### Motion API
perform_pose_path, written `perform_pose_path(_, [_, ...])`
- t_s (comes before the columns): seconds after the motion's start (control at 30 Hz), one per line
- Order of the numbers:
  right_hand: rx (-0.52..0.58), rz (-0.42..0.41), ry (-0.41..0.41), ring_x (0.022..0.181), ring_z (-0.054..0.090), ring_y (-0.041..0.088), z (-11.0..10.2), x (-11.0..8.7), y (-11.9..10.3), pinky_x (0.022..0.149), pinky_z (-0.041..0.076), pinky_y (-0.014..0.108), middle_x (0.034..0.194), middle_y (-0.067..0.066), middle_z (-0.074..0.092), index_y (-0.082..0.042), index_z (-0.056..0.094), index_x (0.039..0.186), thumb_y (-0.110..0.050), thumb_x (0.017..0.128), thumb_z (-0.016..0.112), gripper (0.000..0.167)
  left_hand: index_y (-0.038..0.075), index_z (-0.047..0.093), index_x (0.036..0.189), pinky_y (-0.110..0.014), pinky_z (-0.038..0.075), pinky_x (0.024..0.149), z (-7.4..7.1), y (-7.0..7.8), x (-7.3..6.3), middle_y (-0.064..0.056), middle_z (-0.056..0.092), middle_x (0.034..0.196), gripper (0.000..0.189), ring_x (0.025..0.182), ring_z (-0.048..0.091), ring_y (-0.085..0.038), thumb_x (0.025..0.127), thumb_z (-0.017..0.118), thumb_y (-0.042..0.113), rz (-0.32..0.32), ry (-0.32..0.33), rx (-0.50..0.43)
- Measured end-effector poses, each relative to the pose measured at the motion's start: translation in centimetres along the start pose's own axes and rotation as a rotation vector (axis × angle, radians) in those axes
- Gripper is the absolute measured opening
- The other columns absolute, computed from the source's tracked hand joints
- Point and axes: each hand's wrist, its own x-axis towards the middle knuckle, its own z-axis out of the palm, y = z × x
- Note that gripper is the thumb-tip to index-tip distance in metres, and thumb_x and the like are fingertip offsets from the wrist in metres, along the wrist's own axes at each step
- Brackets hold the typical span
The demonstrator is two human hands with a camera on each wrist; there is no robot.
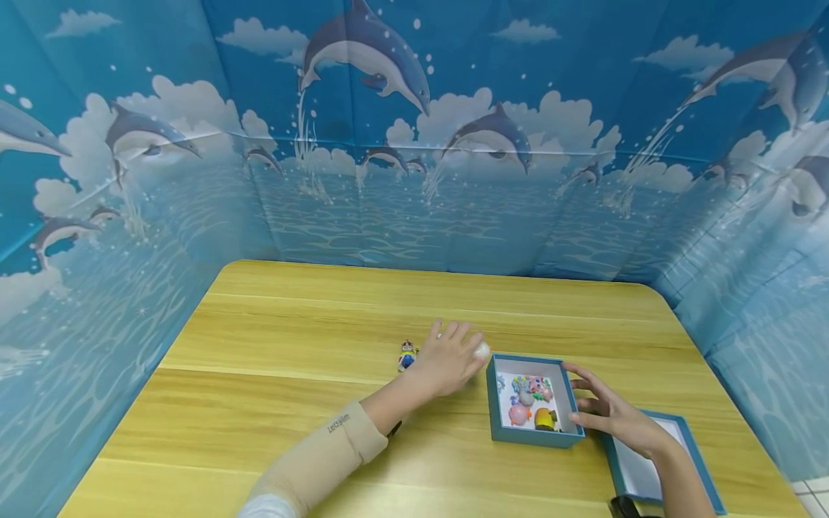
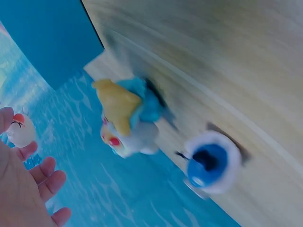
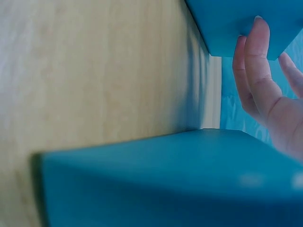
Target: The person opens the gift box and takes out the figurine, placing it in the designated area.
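Note:
My left hand [image 1: 450,363] reaches over the table beside the box, pinching a small white round toy [image 2: 21,131] with a red-orange top between thumb and finger. Below that hand stands a toy figure [image 2: 125,109] with a yellow top and teal back, mostly hidden in the head view. A blue-and-white figurine [image 1: 406,356] stands to its left. Fingertips of my right hand [image 1: 612,414] touch the right wall of a teal open box [image 1: 537,436], thumb near its front corner. Inside lie several small toys, among them a pink round one [image 1: 519,414] and a yellow-brown barrel-shaped one [image 1: 545,419].
A teal lid [image 1: 704,471] with a white inside lies to the right of the box, under my right forearm. The wooden table [image 1: 272,331] meets a dolphin-printed curtain [image 1: 414,216] at the back and sides.

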Motion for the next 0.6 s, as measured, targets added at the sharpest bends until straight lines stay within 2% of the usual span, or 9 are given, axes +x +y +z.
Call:
perform_pose_path(0.4, [0.0, 0.01, 0.001, 0.122, 0.024, 0.051, 0.0, -0.1, 0.1, 0.087, 0.041, 0.043, 0.142, 0.026, 0.009, -0.016, 0.003, 0.147, -0.012, 0.093, 0.052, 0.073, 0.02, 0.034, 0.135, -0.047, 0.02, 0.105, 1.6, -4.4, -2.8, -0.004, 0.037, 0.129, 0.046, 0.121, 0.033, -0.022, 0.098, 0.025, 0.046, -0.126, 0.028, -0.058])
perform_pose_path(0.6, [0.001, 0.006, -0.006, 0.123, 0.024, 0.05, -0.1, -0.1, 0.1, 0.087, 0.041, 0.04, 0.142, 0.026, 0.008, -0.016, 0.003, 0.147, -0.011, 0.093, 0.051, 0.073, 0.018, 0.037, 0.132, -0.047, 0.021, 0.102, 2.5, -6.1, -4.4, -0.006, 0.038, 0.125, 0.045, 0.116, 0.034, -0.023, 0.097, 0.029, 0.045, -0.189, 0.023, -0.089])
